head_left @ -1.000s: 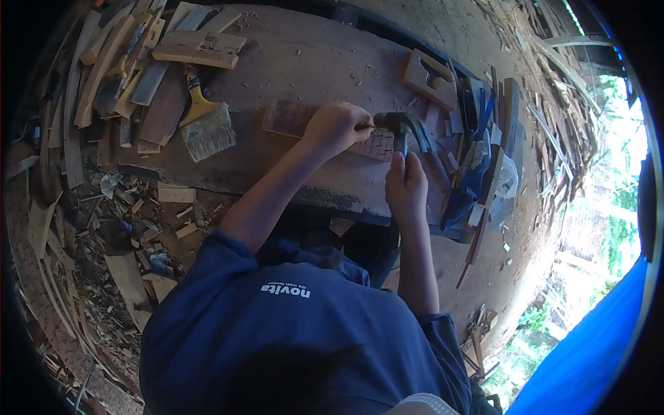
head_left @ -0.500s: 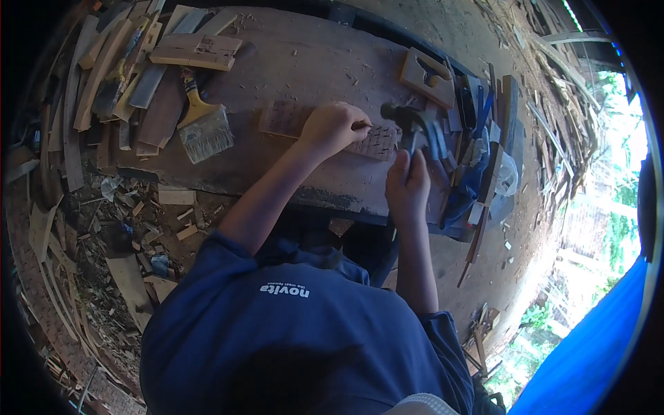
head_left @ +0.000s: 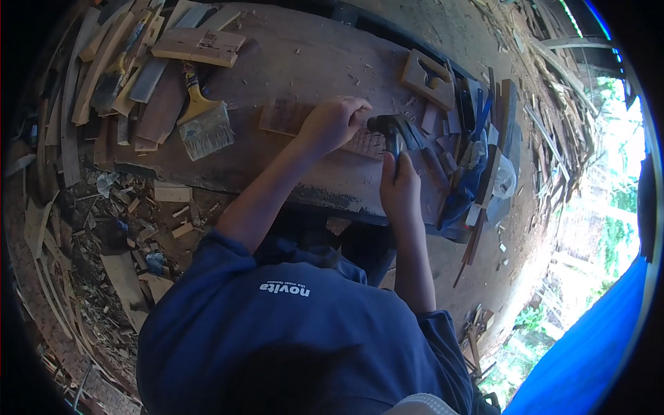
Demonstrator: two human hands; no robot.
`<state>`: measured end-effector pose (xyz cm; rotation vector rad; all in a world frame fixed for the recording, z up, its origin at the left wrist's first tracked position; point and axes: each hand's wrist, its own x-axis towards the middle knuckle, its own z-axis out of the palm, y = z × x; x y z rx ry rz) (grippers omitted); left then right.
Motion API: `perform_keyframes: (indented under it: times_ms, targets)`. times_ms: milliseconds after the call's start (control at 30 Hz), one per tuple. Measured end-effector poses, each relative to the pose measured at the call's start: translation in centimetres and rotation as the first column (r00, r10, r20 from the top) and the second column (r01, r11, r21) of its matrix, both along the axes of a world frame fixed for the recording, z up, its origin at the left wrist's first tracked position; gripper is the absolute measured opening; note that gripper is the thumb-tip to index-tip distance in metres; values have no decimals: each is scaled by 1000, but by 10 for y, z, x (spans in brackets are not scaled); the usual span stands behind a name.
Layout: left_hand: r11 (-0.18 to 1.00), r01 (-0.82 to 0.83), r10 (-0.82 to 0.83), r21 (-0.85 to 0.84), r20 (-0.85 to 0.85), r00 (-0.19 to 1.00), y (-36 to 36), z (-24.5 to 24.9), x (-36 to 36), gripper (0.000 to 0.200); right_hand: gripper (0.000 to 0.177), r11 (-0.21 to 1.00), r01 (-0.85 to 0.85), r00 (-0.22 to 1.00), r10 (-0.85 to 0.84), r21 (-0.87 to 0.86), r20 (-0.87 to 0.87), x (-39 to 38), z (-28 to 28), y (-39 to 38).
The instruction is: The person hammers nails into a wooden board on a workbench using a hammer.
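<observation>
My right hand [head_left: 400, 181] is wrapped around the handle of a claw hammer [head_left: 395, 126]. The hammer's head is just right of my left hand [head_left: 335, 123], whose fingers are pinched together above a wooden board [head_left: 280, 116]. Anything between those fingertips is too small to make out. Rows of small dark nails or marks cover the right part of this board, which lies flat on the workbench [head_left: 304, 62]. My left hand and forearm hide its middle.
A wide paintbrush [head_left: 205, 126] lies to the left, below a wood block [head_left: 198, 46] and stacked strips. A wooden-handled saw [head_left: 427, 77], wood offcuts and a blue cloth [head_left: 465, 190] crowd the right end. Wood scraps [head_left: 173, 192] litter the ground at left.
The hammer in my right hand has moved left, bringing its head close to my left fingertips. My left hand has stayed nearly in place over the board.
</observation>
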<state>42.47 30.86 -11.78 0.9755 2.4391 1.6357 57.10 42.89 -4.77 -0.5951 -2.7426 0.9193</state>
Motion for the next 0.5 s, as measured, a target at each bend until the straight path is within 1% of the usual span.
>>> perform_keyframes:
  times_ms: [33,100,167,200,267,300,367,500]
  targets:
    - [1000,-5,5,-2,1,1000,0,0,0,25,30,1000,-18,999,18,-8,39,-2,6,0]
    - [1000,2,-1,-16,25,1000,0,0,0,31,27,999,-30,999,31,-23,40,-6,20,-3]
    - [999,8,-7,-31,26,1000,-1,0,0,32,27,988,86,996,-86,-127,8,-6,30,-8]
    - [999,15,-13,-49,28,1000,-1,1,0,34,27,988,85,996,-85,-125,8,-4,26,-8]
    - [998,11,-9,-55,27,1000,-1,1,0,34,26,998,49,993,-52,-35,-109,1,11,-7]
    - [998,8,-6,-63,26,1000,-1,1,1,34,26,998,47,993,-50,-33,-108,0,8,-7]
    - [997,8,-7,-74,18,1000,-1,0,2,34,26,1000,6,998,-5,-3,57,0,4,-7]
    - [994,-10,11,-107,12,1000,-1,2,3,35,26,998,19,998,-15,-66,61,8,12,-7]
